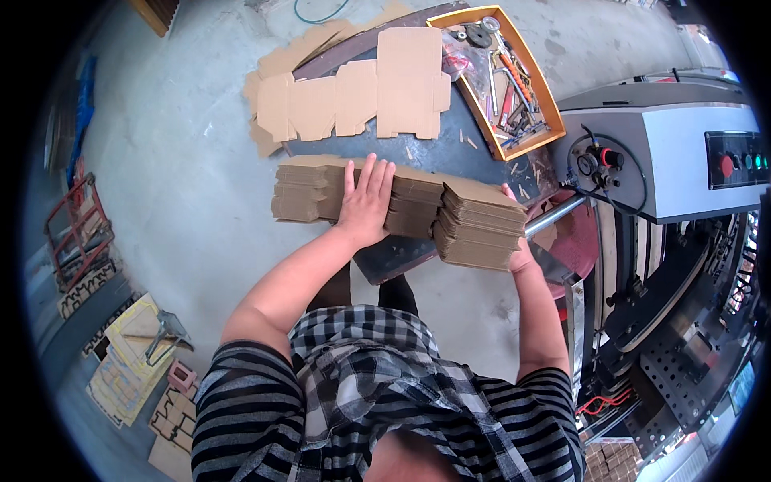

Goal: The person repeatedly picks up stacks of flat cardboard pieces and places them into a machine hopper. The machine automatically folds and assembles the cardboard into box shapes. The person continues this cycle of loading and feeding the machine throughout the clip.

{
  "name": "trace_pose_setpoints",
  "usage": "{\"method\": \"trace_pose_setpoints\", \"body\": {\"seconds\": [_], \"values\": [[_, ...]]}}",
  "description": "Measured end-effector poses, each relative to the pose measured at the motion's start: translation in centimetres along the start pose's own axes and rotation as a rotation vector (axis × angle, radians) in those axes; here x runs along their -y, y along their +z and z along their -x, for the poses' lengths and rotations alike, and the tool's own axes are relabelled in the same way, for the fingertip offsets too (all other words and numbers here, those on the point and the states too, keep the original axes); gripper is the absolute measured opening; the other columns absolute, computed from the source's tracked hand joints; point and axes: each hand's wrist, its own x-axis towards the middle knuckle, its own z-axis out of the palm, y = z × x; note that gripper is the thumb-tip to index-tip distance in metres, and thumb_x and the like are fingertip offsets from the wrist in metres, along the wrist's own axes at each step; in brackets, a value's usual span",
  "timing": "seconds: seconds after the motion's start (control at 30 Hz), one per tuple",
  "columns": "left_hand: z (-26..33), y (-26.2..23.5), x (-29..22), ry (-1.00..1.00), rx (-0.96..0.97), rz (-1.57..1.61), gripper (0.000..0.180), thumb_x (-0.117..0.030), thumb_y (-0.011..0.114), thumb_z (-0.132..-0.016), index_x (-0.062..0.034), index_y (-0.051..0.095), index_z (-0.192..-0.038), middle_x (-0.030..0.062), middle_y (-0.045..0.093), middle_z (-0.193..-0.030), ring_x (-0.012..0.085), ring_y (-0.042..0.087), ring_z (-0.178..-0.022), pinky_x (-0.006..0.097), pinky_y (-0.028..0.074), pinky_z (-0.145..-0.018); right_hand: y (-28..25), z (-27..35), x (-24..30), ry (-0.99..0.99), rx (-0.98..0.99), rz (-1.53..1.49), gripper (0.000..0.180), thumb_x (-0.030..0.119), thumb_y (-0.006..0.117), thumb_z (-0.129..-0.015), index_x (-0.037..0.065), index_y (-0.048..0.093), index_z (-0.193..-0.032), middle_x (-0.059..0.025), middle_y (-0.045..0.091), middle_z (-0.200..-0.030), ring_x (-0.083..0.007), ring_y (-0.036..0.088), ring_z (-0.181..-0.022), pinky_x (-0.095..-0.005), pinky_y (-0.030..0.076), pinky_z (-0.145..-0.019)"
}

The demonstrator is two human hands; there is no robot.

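Observation:
A thick stack of brown die-cut cardboard blanks (480,223) is in front of me, over the near edge of the dark table, its layered edges facing me. My left hand (367,201) lies across the stack's left-middle part, fingers stretched over it and the thumb hidden. At the right end my right hand (520,251) grips the stack; most of its fingers are behind the cardboard. Beyond the stack, more flat cardboard blanks (408,80) lie spread over the far left of the table (321,148).
An orange-yellow tray (554,135) of tools and metal parts stands at the table's far right. Close on my right is a grey machine (666,153) with buttons and a gauge. Cutting boards (128,353) and a red metal frame (80,229) are at the left.

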Motion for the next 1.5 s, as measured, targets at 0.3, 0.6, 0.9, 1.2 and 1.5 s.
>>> {"method": "trace_pose_setpoints", "body": {"seconds": [0.3,0.6,0.9,1.2,1.5], "values": [[-0.7,-0.6,0.4,0.08,-0.083,0.033,0.105,-0.031,0.077,-0.061,0.0063,0.021,-0.141,0.021,0.022,-0.147,0.0354,0.012,-0.142,0.059,0.007,-0.112,1.0,0.5,0.1,0.049,0.137,0.06,0.08,0.041,0.067,-0.075,0.004,0.036,-0.139,-0.0229,0.025,-0.147,-0.037,0.026,-0.136,-0.0477,0.021,-0.11],[-1.0,-1.7,1.6,0.16,-0.018,-0.112,0.098,-0.025,0.077,-0.061,0.0067,0.025,-0.138,0.0172,0.038,-0.129,0.0319,0.034,-0.125,0.054,0.016,-0.111,0.9,0.8,1.0,0.091,0.056,0.06,0.076,0.03,0.07,-0.075,0.0,0.036,-0.137,-0.0175,0.04,-0.138,-0.0306,0.038,-0.129,-0.0406,0.026,-0.11],[-1.3,-0.5,-0.7,-0.015,-0.051,-0.072,0.098,-0.021,0.074,-0.064,0.0039,0.022,-0.142,0.0186,0.028,-0.144,0.0342,0.018,-0.14,0.053,0.008,-0.115,-0.8,0.1,-0.6,0.054,0.005,0.31,0.087,0.025,0.069,-0.078,0.0,0.019,-0.145,-0.0186,0.025,-0.149,-0.0334,0.03,-0.135,-0.0381,0.025,-0.112],[-1.2,-0.4,-1.2,-0.033,-0.045,-0.022,0.105,-0.034,0.075,-0.063,0.0015,0.019,-0.144,0.0175,0.018,-0.15,0.0336,0.011,-0.142,0.057,0.005,-0.114,-1.1,0.0,2.1,-0.083,0.042,0.308,0.08,0.028,0.069,-0.076,0.004,0.03,-0.141,-0.0198,0.03,-0.146,-0.0358,0.033,-0.133,-0.0431,0.025,-0.112],[-1.7,-0.2,-0.3,0.028,-0.056,-0.139,0.107,-0.038,0.078,-0.058,0.004,0.024,-0.141,0.0181,0.03,-0.141,0.0338,0.019,-0.139,0.057,0.007,-0.113,-0.8,0.3,0.5,-0.157,0.166,0.502,0.07,0.023,0.068,-0.073,0.002,0.041,-0.134,-0.0197,0.047,-0.133,-0.0369,0.036,-0.13,-0.047,0.024,-0.112]]}}
